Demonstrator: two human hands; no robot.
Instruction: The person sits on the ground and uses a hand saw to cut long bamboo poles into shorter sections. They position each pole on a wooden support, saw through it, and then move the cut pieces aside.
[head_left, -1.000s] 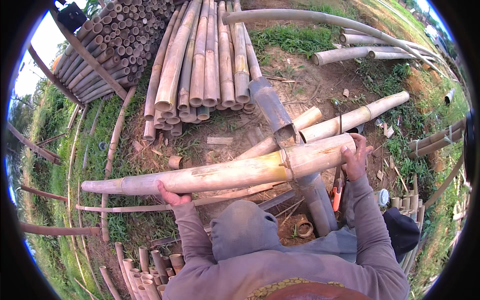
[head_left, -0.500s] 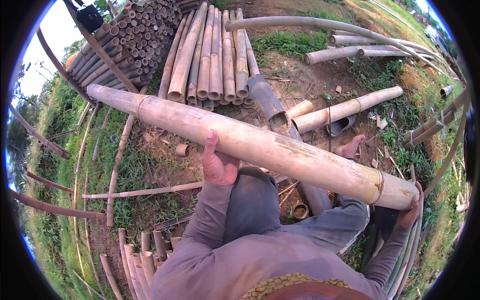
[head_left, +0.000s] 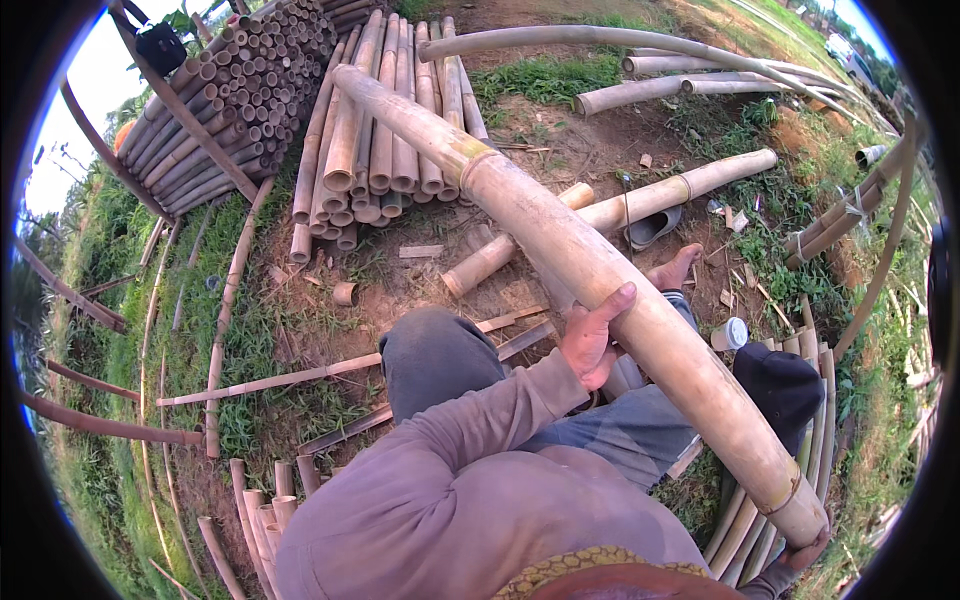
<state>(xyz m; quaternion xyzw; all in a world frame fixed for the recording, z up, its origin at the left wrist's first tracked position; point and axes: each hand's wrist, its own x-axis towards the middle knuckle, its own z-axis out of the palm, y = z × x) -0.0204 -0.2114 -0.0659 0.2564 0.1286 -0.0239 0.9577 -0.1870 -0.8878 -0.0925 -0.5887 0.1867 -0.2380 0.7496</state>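
A thick, pale bamboo pole (head_left: 560, 235) slants across the view, from the far stack on the left down to the near right. My left hand (head_left: 592, 340) supports it around the middle, thumb up against its side and the other fingers partly hidden underneath. At the near end, my right hand (head_left: 806, 552) grips the pole from below, mostly covered by it. The pole is raised above my legs and passes over a shorter bamboo piece (head_left: 715, 182) lying on the ground.
Cut poles (head_left: 385, 160) lie piled ahead, beside a tall stack (head_left: 250, 90) at the far left. Long poles (head_left: 690, 88) rest at the far right. Near my right leg are a white cup (head_left: 730, 334), a dark cap (head_left: 785, 385) and more bamboo (head_left: 740, 520).
The pole has swung round: its far end went away and to the right, while its near end dropped toward the lower right. Both hands moved with it, the left one rightward.
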